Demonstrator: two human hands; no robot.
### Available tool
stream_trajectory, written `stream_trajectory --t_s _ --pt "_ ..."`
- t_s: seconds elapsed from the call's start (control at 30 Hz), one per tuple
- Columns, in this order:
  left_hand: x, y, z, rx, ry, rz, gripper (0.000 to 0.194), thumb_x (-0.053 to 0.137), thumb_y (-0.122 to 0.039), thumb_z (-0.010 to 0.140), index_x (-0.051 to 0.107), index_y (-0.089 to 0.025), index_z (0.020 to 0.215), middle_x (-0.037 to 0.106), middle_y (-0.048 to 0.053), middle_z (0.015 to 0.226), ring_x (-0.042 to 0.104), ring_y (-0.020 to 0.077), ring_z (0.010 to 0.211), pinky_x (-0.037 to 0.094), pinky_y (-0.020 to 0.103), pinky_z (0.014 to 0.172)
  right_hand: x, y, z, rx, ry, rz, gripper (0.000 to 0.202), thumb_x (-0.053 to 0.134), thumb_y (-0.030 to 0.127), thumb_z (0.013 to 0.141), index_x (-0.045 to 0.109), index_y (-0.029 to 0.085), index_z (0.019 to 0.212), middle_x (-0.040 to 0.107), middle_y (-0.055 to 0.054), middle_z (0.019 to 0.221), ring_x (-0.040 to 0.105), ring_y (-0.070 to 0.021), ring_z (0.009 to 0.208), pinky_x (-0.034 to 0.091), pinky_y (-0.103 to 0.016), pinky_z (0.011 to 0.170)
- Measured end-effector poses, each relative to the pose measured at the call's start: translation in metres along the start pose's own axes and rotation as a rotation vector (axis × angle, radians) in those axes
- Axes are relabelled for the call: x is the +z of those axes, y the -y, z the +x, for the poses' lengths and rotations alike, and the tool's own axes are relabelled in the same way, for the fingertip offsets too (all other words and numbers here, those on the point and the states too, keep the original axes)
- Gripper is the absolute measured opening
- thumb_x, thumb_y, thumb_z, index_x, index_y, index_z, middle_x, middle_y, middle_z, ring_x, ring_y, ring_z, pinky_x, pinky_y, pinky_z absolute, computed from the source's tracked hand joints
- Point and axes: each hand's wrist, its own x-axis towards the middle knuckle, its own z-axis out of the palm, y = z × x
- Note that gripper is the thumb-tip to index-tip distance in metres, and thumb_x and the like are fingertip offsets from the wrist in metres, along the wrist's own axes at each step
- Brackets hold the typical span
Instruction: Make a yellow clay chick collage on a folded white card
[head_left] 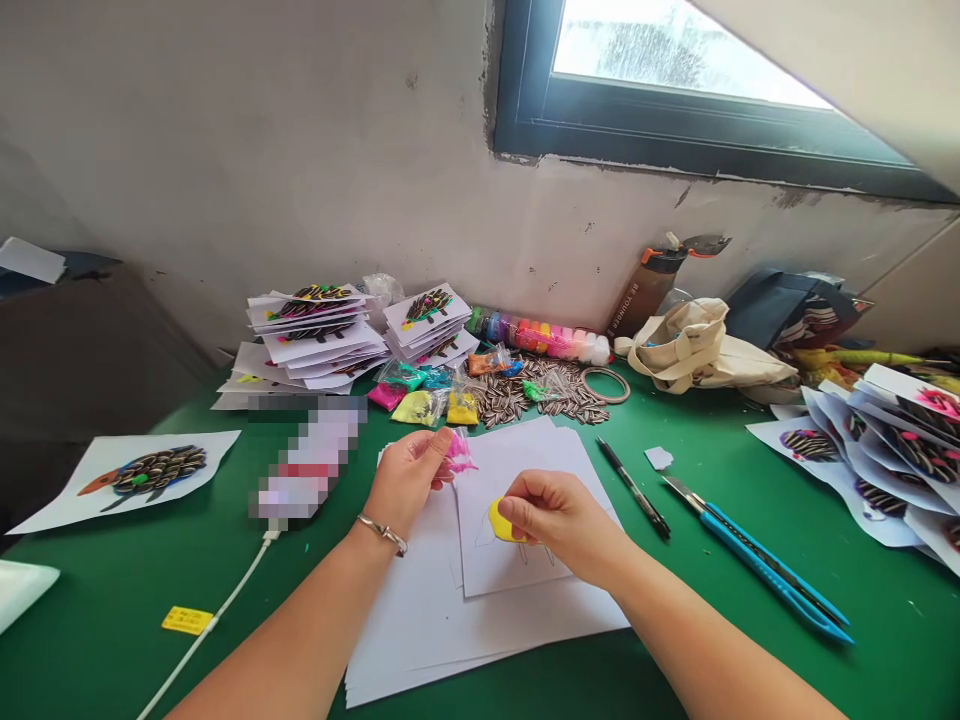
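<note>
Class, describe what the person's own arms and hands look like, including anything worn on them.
The left hand and right hand are ungloved. A thin, silver-coloured bracelet circles the left wrist; none shows on the right. Both forearms are bare, with no sleeves in view.

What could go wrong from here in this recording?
The blue knife lies with its blade seemingly exposed, on the same side as the right hand, so a careless reach might cause a cut.
The left hand holds a pink packet near the drawing sheet; any leak could stain it.
The right hand, at the yellow patch, could smear it past the outline.
</note>
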Motion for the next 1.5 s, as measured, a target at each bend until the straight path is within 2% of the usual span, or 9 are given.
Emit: stream_trajectory --t_s 0.1,0.43,0.67,0.87,0.97,1.1,1.3,1.4,1.5 --pt "0.0 0.001 0.0 0.001 0.002 -0.005 0.041 0.062 -0.057 0.073 0.063 -0.016 0.075 0.067 0.005 0.069 0.06 0.0161 0.061 0.043 0.023 0.052 0.001 0.004 -0.001 0.008 0.018 0.014 0.022 0.059 0.034 0.08 0.06 0.017 0.066 0.059 0.0 0.061 0.049 -0.0103 0.057 0.04 -0.022 0.053" --pt "0.001 -0.004 -0.002 -0.009 0.014 -0.017 0.042 0.063 -0.058 0.07 0.064 -0.016 0.073 0.068 0.005 0.067 0.059 0.0158 0.06 0.043 0.023 0.052 0.0 0.008 0.0 0.109 0.085 0.396 0.026 0.069 0.038 0.073 0.068 0.017 0.088 0.069 -0.006 0.08 0.059 -0.0135 0.065 0.048 -0.03 0.069" --pt "-0.001 0.0 -0.001 -0.012 0.01 0.015 0.04 0.06 -0.057 0.074 0.063 -0.016 0.075 0.068 0.005 0.07 0.061 0.0155 0.062 0.044 0.023 0.053 -0.002 0.002 0.002 0.101 0.076 0.314 0.023 0.066 0.039 0.076 0.061 0.016 0.072 0.063 -0.001 0.065 0.05 -0.0088 0.054 0.039 -0.023 0.055" --pt "-0.001 -0.002 -0.002 -0.043 -0.012 -0.017 0.045 0.06 -0.061 0.073 0.062 -0.016 0.076 0.066 0.005 0.07 0.061 0.0164 0.063 0.044 0.021 0.046 0.0 0.003 0.002 0.092 0.058 0.239 0.026 0.065 0.042 0.075 0.061 0.017 0.07 0.063 -0.001 0.064 0.049 -0.0097 0.054 0.039 -0.024 0.055" --pt "0.0 -0.006 -0.003 -0.071 -0.026 -0.097 0.048 0.061 -0.062 0.072 0.062 -0.016 0.089 0.064 0.004 0.075 0.061 0.0165 0.063 0.048 0.022 0.045 0.0 0.005 0.001 0.064 0.062 0.205 0.026 0.065 0.041 0.075 0.06 0.017 0.068 0.062 -0.001 0.062 0.05 -0.0101 0.055 0.039 -0.023 0.053" --pt "-0.002 -0.01 -0.002 -0.08 -0.037 -0.188 0.064 0.065 -0.058 0.073 0.049 -0.022 0.123 0.065 0.007 0.096 0.067 0.0188 0.075 0.057 0.032 0.066 0.0 0.006 0.001 0.086 0.022 0.204 0.024 0.065 0.04 0.075 0.063 0.017 0.07 0.063 -0.002 0.065 0.051 -0.01 0.055 0.041 -0.023 0.055" --pt "-0.01 -0.011 -0.002 0.113 -0.053 0.085 0.071 0.062 -0.053 0.078 0.035 -0.027 0.139 0.06 0.013 0.122 0.054 0.0263 0.117 0.045 0.038 0.094 0.001 0.006 0.003 0.092 -0.004 0.322 0.026 0.069 0.04 0.071 0.067 0.018 0.084 0.067 -0.004 0.075 0.058 -0.0127 0.062 0.047 -0.028 0.063" --pt "-0.012 -0.016 -0.006 0.275 -0.178 0.309 0.064 0.062 -0.049 0.079 0.042 -0.026 0.136 0.051 0.01 0.135 0.043 0.0277 0.127 0.04 0.039 0.099 0.001 0.008 0.002 0.087 -0.009 0.325 0.024 0.069 0.039 0.071 0.066 0.018 0.082 0.067 -0.003 0.074 0.057 -0.0121 0.061 0.047 -0.027 0.062" --pt "-0.011 -0.023 -0.016 0.419 -0.275 0.424 0.048 0.059 -0.045 0.082 0.054 -0.026 0.125 0.053 0.005 0.133 0.048 0.0261 0.122 0.039 0.037 0.101 0.0 0.01 0.002 0.073 -0.04 0.263 0.022 0.067 0.04 0.073 0.065 0.018 0.076 0.062 0.0 0.064 0.052 -0.0101 0.055 0.044 -0.024 0.056"
